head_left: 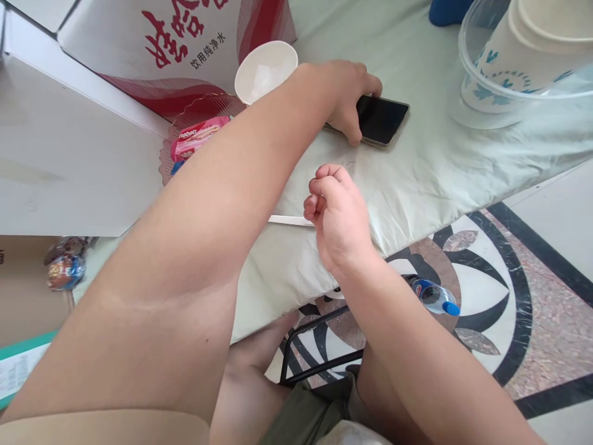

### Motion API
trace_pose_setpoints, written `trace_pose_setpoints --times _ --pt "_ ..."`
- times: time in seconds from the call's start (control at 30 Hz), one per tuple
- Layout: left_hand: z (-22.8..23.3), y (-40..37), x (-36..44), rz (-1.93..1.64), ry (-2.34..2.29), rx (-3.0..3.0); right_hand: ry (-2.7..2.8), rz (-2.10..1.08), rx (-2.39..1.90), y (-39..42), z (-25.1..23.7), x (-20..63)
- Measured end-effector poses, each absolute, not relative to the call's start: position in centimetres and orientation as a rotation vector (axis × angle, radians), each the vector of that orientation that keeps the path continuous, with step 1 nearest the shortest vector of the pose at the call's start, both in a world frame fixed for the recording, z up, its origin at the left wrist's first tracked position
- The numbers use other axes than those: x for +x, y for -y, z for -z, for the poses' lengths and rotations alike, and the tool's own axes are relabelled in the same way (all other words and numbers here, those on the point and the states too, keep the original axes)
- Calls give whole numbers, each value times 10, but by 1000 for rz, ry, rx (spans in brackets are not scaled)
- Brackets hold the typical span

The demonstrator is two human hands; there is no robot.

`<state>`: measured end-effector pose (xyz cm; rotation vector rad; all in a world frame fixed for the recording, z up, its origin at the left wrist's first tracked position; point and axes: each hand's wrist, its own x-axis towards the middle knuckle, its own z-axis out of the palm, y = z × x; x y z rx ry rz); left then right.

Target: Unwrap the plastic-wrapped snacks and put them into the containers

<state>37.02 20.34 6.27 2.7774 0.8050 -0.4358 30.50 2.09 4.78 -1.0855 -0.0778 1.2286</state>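
My left hand [349,99] reaches across the table and grips a dark smartphone [384,120]. The thumb is on the phone's near edge and the fingers are over its far edge. The phone lies screen up on the pale green cloth, its left part hidden under the hand. Closer to me, my right hand [340,216] is raised with its fingers curled in, and I see nothing in them. A thin white strip [291,220] lies beside its fingertips; whether they touch is unclear. Behind my left forearm stands a white paper bowl [266,71].
A clear ridged dish [167,151] holds a pink snack packet [197,137]. Behind it is a red and white water carton [139,55], with a white box [78,142] at left. Paper cups [504,68] stand in a clear tub at right. A bottle [435,296] lies on the patterned floor.
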Motion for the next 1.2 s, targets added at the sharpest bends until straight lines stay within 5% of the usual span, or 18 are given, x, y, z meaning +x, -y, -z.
trace_pose_setpoints --times 0.6,0.87,1.2 --pt "-58 -205 365 590 -845 2676 112 -1225 -1113 -22 -45 305" --pt "-99 -129 276 -881 -792 2058 151 -1159 -1152 -20 -41 298" --pt "-83 7 51 -1347 -1143 822 674 -1060 -1217 12 -27 235"
